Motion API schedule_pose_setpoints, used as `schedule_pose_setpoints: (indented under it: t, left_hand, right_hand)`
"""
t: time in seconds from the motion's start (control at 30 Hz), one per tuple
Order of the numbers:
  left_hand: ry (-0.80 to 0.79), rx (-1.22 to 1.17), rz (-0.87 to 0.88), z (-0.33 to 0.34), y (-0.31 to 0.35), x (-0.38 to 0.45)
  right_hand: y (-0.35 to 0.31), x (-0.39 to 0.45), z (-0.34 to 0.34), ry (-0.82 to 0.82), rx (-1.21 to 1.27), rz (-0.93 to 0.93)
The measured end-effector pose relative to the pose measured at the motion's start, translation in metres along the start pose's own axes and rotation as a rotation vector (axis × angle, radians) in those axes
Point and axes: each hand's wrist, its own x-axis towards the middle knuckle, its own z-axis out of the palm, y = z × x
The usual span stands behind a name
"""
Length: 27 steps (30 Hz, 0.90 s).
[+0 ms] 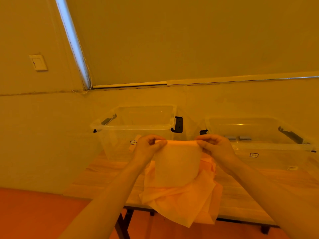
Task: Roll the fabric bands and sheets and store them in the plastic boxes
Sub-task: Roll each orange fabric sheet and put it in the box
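a: where's the fabric sheet [177, 163] right now?

b: held up over the wooden table [241, 190], top edge stretched level between both hands. it hangs down onto a loose pile of sheets [183, 202] that spills over the table's near edge.

a: and the hands?

b: the left hand [148, 147] pinches the top left corner, fingers curled over the edge, thumb underneath. the right hand [215, 147] does the same at the top right corner. both forearms reach in from below, wrists angled inward toward each other.

a: is the top edge rolled at all?

b: it looks slightly folded over at the top, but the orange light makes that hard to tell.

a: what's behind?

b: two clear plastic boxes on the table with black latches. the left box [134, 126] is just behind the left hand, with some pale fabric faintly seen through its wall. the right box [269, 145] is behind the right hand and holds two small grey rolls [239, 138] near its front wall.
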Motion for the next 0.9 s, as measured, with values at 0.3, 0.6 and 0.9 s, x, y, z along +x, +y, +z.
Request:
schedule_pose_setpoints:
  t: [0.3,0.6,0.9]
  left_hand:
    - [-0.02,-0.021,-0.001,0.0001,0.0024,0.0001]
    - [-0.005,-0.006,0.018,-0.0015,-0.0001,-0.0011]
    - [-0.021,-0.021,0.008,-0.0038,0.0015,-0.0015]
  right_hand:
    - [-0.0021,0.0005,-0.0022,-0.033,-0.055,0.019]
    - [-0.0009,-0.0015,0.0012,-0.003,-0.02,-0.017]
    - [0.0031,-0.0002,0.0027,0.017,-0.047,-0.029]
